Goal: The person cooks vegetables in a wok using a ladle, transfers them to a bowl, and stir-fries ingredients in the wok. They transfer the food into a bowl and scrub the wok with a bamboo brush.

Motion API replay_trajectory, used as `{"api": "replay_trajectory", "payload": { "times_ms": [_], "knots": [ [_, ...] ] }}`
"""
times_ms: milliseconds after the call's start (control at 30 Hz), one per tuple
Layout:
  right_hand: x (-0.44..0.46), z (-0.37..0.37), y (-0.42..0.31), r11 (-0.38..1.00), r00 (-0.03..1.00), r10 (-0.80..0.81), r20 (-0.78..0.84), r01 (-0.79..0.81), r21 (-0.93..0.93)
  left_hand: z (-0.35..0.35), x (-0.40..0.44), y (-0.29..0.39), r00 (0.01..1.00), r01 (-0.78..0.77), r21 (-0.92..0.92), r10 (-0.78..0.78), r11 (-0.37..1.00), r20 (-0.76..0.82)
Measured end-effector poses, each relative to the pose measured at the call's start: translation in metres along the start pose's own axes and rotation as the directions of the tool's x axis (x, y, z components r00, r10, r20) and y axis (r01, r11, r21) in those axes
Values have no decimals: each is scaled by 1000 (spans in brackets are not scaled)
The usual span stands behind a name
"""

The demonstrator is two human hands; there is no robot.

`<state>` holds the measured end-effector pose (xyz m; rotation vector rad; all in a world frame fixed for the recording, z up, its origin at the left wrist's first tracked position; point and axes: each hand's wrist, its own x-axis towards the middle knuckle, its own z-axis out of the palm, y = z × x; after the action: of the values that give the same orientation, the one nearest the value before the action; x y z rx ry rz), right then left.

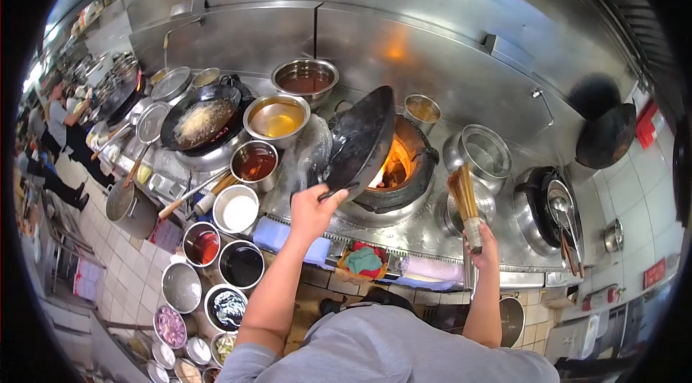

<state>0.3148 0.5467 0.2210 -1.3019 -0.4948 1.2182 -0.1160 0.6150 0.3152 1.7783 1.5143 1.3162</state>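
My left hand [314, 211] is closed on the handle of a black wok [366, 139], which is tilted up on its side at the left of a burner [414, 185] with orange flames showing inside. In my right hand [484, 244] is the bound handle of a bamboo brush [465, 199], its bristles pointing up, near a steel pot [484, 152] at the back right. Steam or water blurs the steel surface left of the tilted wok.
Another wok [202, 120] with pale food stands at the left, beside bowls of yellow liquid [277, 120] and red-brown liquid [256, 163]. Several sauce containers are at the lower left. Ladles rest on a right-hand wok [544, 203]. A person [59, 120] stands at far left.
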Motion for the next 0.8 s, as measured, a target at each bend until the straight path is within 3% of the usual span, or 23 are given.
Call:
{"api": "replay_trajectory", "payload": {
  "times_ms": [33, 133, 233, 300, 367, 433, 500, 567, 633, 700, 800],
  "knots": [
    [-3, -1, 2, 984, 998, 63, 31, -67, 164, -3, -9, 1, 997, 75, -55, -76, 996, -20],
    [-9, 1, 4, 964, 991, 46, 127, -77, 253, -6, -40, -4, 996, 72, -86, -76, 994, -38],
    [-16, 24, -14, 979, 989, -83, 120, 59, 195, -3, -67, 14, 997, 73, -118, -69, 990, 39],
    [-21, 44, -36, 973, 986, -124, 110, 99, 209, 5, -74, 26, 979, -146, 21, 142, 989, 144],
    [-17, 54, -66, 957, 936, -278, 218, 289, -22, 23, -81, 38, 919, -300, 92, 262, 950, 295],
    [-16, 74, -101, 790, 873, -461, 157, 484, -377, 44, -78, 50, 858, -373, 156, 276, 914, 434],
    [-32, 102, -145, 448, 752, -613, 242, 583, -678, 73, -67, 33, 829, -410, 168, 289, 897, 479],
    [-28, 114, -175, -12, 433, -800, 415, 679, -734, 108, -49, 2, 826, -416, 183, 286, 891, 486],
    [-42, 137, -206, 76, 463, -817, 344, 678, -731, 131, -27, -22, 856, -368, 228, 232, 901, 462],
    [-36, 147, -234, -95, 307, -867, 393, 672, -735, 158, -8, -50, 851, -403, 245, 262, 882, 456],
    [-18, 164, -274, -180, 218, -884, 413, 658, -732, 170, 2, -62, 851, -433, 272, 292, 859, 436]
  ]
}}
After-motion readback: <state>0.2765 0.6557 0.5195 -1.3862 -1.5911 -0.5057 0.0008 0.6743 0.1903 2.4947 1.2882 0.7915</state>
